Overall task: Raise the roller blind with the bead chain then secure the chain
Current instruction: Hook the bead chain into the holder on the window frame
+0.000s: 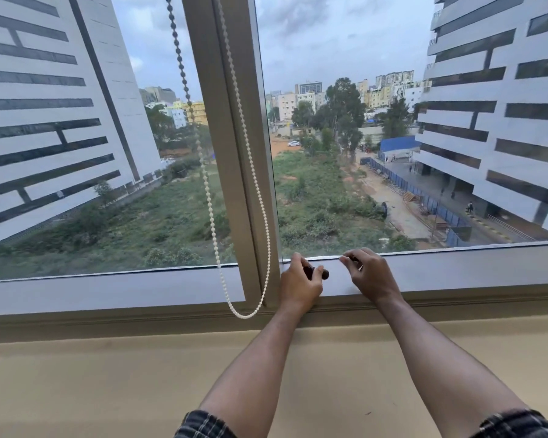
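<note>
Head view showed the window (pixel 345 153) fully uncovered, no roller blind in frame, so raising looked done. Bead chain (pixel 234 197) hung slack beside the centre mullion (pixel 231 153), its loop at the sill (pixel 108 292), unsecured. Left hand (pixel 299 284) was curled round a small dark object (pixel 324 274), just right of the loop. Right hand (pixel 369 273) was loosely bent on the frame, gripping nothing I could make out. Securing remained.

the chain (pixel 249 172) hangs as a free loop before the mullion (pixel 234 153), its bottom just above the sill (pixel 108 374), nothing crowding it on the left. to its right the left hand (pixel 301 284) and right hand (pixel 369 276) rest on the lower frame (pixel 456 273), close together, blocking that side. the sill lies bare on both sides of the forearms.
</note>
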Motion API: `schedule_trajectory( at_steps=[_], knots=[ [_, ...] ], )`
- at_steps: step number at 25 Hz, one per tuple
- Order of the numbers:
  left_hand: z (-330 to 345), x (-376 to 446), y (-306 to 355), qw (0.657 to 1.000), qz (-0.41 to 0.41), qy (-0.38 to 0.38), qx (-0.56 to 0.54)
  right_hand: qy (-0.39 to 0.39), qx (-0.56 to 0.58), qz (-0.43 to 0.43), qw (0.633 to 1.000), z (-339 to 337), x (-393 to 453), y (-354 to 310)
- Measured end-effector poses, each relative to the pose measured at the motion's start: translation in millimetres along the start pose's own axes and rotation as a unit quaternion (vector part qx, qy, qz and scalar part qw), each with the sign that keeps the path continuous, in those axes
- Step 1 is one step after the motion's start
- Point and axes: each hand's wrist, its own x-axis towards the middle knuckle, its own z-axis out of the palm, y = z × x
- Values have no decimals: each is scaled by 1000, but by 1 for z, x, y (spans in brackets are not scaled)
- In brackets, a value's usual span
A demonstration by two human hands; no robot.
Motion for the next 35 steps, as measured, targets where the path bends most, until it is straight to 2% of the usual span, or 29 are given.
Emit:
schedule_trajectory(
  at_steps=[2,6,8,11,16,21,27,29,31,33,35],
  knots=[
    [-7,-7,-3,995,-57,-9,-85,3,22,-20,1000,5,2,-15],
    [-21,-19,-19,972,-83,-99,-198,19,44,-34,998,14,7,-38],
    [-29,-27,-26,959,-80,-151,-228,22,58,-5,998,17,10,-46],
    [-45,-40,-35,952,-70,-186,-231,36,87,36,995,20,8,-58],
    [-70,-56,-57,945,-97,-173,-259,43,119,33,991,23,-11,-74],
    [-86,-71,-66,939,-138,-118,-291,51,135,17,989,29,-35,-79],
    [-106,-78,-70,875,-166,-91,-445,51,176,-3,983,29,-55,-92],
    [-111,-79,-70,857,-181,-85,-474,24,259,20,965,30,-59,-101],
    [-114,-83,-66,845,-189,-83,-493,-21,369,52,928,28,-60,-112],
    [-117,-88,-64,837,-188,-83,-507,-95,453,123,878,24,-58,-123],
    [-121,-91,-63,831,-186,-89,-517,-191,466,192,842,23,-57,-133]
  ],
)
